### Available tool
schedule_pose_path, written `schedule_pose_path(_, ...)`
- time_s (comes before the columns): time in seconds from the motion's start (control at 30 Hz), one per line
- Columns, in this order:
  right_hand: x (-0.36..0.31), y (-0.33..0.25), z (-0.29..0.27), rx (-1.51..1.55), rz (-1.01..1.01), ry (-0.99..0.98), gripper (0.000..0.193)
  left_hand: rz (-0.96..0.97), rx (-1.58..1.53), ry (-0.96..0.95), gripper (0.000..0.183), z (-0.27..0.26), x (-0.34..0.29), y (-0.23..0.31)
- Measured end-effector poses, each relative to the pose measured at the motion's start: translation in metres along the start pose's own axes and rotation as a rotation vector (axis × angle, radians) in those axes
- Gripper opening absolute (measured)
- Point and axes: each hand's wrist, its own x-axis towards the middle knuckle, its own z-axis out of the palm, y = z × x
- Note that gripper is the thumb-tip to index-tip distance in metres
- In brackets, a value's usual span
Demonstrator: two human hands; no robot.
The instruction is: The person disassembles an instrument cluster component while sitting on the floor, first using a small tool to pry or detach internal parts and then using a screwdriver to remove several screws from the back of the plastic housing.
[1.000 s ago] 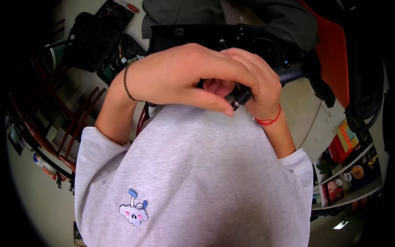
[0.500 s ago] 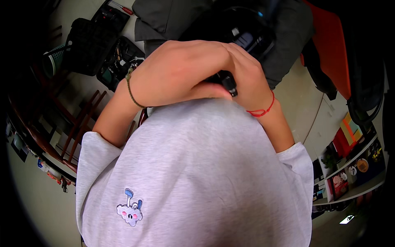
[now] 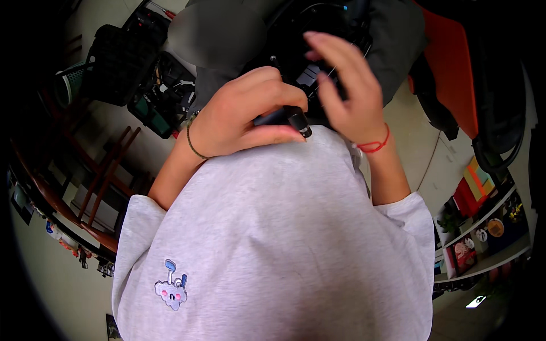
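My left hand (image 3: 244, 113), with a thin dark bracelet at the wrist, is closed around a black, rod-like object (image 3: 298, 121). One rounded end of it pokes out between thumb and fingers; the rest is hidden, so its kind is unclear. My right hand (image 3: 355, 91), a red string round its wrist, is apart from that object with fingers spread and somewhat blurred. Beyond both hands lies a dark item (image 3: 310, 75) with a greyish panel, partly covered by the fingers. Dark grey cloth (image 3: 398, 51) surrounds it.
On the floor at the far left, an open black case (image 3: 122, 65) stands beside a tray of small parts (image 3: 170, 85). Wooden chair slats (image 3: 111, 170) rise at the left. An orange-and-black chair (image 3: 449, 62) stands at the right, with a shelf of colourful items (image 3: 483, 238) below it.
My right hand has come away from my left hand, opening and moving to the right. The left hand keeps its hold on the black object. A blurred grey oval now appears at the top.
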Motion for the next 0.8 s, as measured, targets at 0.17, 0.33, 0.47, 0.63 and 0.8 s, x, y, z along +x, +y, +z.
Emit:
schedule_pose_path(0.17, 0.053, 0.065, -0.058, -0.348, 0.308, 0.087, 0.063, 0.073, 0.124, 0.028, 0.043, -0.001, -0.003, -0.002)
schedule_pose_path(0.33, 0.101, 0.137, -0.061, -0.418, 0.278, -0.249, 0.062, 0.118, 0.192, 0.076, 0.04, -0.002, 0.002, 0.0)
schedule_pose_path(0.47, 0.116, 0.117, -0.082, -0.388, 0.463, -0.399, 0.066, 0.111, -0.037, -0.007, 0.039, -0.004, 0.001, -0.008)
schedule_pose_path(0.63, 0.099, 0.096, -0.101, -0.293, 0.524, -0.328, 0.065, 0.093, -0.247, -0.045, 0.039, -0.018, -0.014, -0.015)
schedule_pose_path(0.8, 0.041, 0.121, -0.131, -0.467, 0.511, -0.109, 0.032, 0.121, -0.391, -0.14, 0.038, -0.028, -0.009, -0.018)
